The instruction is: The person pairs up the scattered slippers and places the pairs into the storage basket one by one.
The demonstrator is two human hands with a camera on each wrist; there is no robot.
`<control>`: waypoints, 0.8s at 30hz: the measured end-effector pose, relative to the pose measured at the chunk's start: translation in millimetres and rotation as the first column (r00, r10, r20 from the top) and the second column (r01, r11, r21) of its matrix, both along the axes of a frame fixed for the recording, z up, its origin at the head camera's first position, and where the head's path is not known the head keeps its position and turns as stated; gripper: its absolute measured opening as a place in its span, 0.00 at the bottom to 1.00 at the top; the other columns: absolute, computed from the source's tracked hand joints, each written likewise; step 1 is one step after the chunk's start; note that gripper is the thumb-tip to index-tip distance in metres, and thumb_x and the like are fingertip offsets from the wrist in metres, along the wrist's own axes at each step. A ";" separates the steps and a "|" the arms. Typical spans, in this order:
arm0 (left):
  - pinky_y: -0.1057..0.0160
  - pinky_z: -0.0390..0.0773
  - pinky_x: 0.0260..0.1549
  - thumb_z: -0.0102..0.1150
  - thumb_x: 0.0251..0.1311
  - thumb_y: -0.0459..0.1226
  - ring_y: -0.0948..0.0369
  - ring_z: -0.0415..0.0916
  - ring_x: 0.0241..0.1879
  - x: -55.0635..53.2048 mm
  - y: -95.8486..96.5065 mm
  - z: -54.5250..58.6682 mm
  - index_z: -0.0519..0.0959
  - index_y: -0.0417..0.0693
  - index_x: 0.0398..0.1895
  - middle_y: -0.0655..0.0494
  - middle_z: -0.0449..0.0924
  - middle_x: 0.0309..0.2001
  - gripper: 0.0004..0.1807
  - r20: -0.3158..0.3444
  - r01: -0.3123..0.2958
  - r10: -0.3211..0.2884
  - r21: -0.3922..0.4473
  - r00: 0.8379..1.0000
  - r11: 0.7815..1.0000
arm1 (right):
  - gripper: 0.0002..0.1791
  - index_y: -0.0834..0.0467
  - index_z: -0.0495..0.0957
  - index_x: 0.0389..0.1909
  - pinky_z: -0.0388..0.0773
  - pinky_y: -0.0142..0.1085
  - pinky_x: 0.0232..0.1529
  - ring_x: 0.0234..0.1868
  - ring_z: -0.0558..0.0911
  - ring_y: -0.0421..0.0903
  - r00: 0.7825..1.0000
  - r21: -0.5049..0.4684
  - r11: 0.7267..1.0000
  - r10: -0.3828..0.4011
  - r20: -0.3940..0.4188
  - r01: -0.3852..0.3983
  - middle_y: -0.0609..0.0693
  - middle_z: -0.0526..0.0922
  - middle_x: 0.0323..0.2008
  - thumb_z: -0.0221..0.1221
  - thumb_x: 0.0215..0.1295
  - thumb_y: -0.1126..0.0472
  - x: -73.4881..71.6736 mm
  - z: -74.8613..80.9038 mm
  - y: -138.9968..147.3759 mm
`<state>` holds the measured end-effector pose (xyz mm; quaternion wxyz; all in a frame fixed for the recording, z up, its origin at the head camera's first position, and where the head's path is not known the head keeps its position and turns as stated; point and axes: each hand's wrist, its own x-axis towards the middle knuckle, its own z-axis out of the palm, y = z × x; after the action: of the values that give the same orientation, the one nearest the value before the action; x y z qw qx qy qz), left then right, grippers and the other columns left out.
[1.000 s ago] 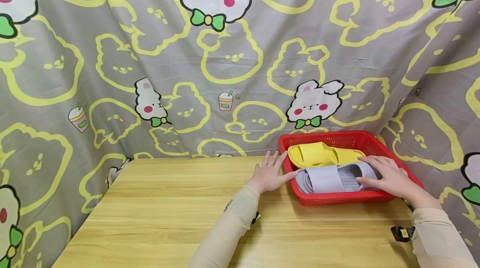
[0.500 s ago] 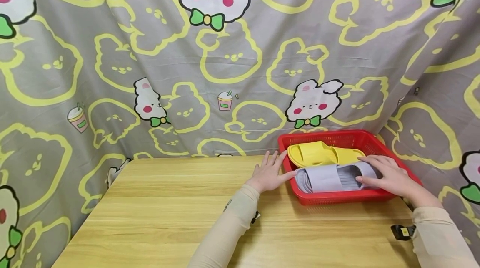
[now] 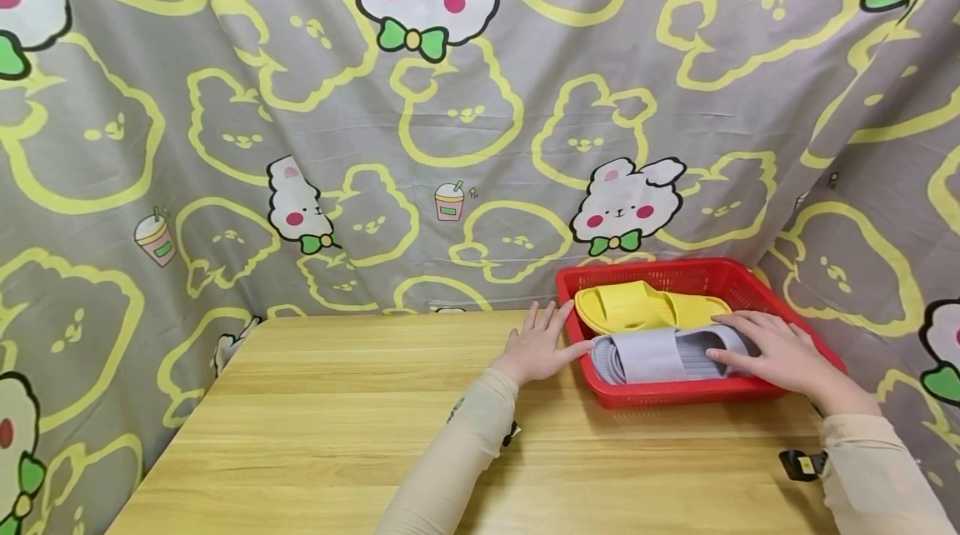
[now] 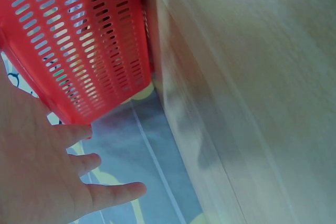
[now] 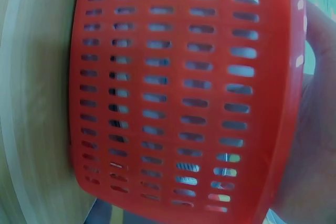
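A pale lavender-grey slipper [image 3: 651, 357] lies lengthwise at the near side of the red basket [image 3: 678, 393]. Behind it, in the same basket, is a yellow slipper [image 3: 628, 306]. My right hand [image 3: 786, 356] grips the right end of the grey slipper, thumb on the near side and fingers over the far side. Against the basket's left rim, my left hand [image 3: 536, 352] rests with fingers spread and thumb reaching the near corner. The left wrist view shows those fingers [image 4: 113, 195] straight beside the slotted wall. In the right wrist view, the basket wall [image 5: 173, 93] hides most of the right hand.
The basket stands at the back right of the wooden table [image 3: 322, 410]. A patterned grey curtain [image 3: 465, 143] hangs behind the table and along both sides. A small black device [image 3: 802, 464] shows beside the right sleeve.
Both hands hold nearly the same places. My right hand has shifted very slightly left at the grey slipper's end; the slippers and basket look unmoved.
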<state>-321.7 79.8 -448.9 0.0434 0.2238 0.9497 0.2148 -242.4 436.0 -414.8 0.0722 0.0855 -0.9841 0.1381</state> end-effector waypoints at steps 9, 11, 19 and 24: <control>0.31 0.55 0.67 0.34 0.57 0.75 0.52 0.33 0.79 0.1 -2.0 -2.5 0.37 0.78 0.77 0.59 0.44 0.79 0.46 -0.005 -0.002 0.002 -0.009 1.000 1.000 | 0.43 0.54 0.66 0.67 0.54 0.73 0.56 0.63 0.59 0.69 1.000 0.032 0.999 0.006 0.004 -0.006 0.68 0.66 0.63 0.62 0.54 0.34 -1.2 -5.5 -3.6; 0.31 0.54 0.67 0.35 0.57 0.75 0.52 0.33 0.79 0.3 -2.3 -3.1 0.37 0.78 0.76 0.59 0.44 0.79 0.46 -0.001 -0.005 0.005 -0.007 1.000 1.000 | 0.43 0.54 0.65 0.67 0.53 0.73 0.57 0.63 0.58 0.69 1.000 0.029 1.000 0.007 0.013 -0.007 0.68 0.65 0.64 0.61 0.56 0.34 -1.2 -7.6 -3.1; 0.30 0.53 0.67 0.35 0.57 0.75 0.52 0.32 0.79 1.9 -0.2 -0.7 0.38 0.77 0.77 0.59 0.43 0.79 0.46 0.010 -0.007 0.007 0.012 1.000 1.000 | 0.43 0.54 0.64 0.69 0.50 0.74 0.59 0.64 0.56 0.70 0.999 0.012 1.000 0.006 0.035 -0.007 0.68 0.63 0.65 0.61 0.57 0.35 -1.2 -8.9 -0.3; 0.30 0.52 0.67 0.35 0.56 0.75 0.52 0.32 0.79 -0.5 -0.1 1.6 0.38 0.78 0.77 0.59 0.43 0.79 0.46 0.017 -0.007 0.007 0.018 1.000 1.000 | 0.43 0.55 0.63 0.69 0.48 0.75 0.59 0.64 0.56 0.70 1.000 -0.005 1.000 -0.001 0.030 0.001 0.68 0.62 0.65 0.60 0.58 0.35 -0.7 -9.1 -1.1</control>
<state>-322.2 79.6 -447.3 0.0489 0.2189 0.9481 0.2252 -243.1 434.9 -423.9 0.0579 0.0828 -0.9848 0.1416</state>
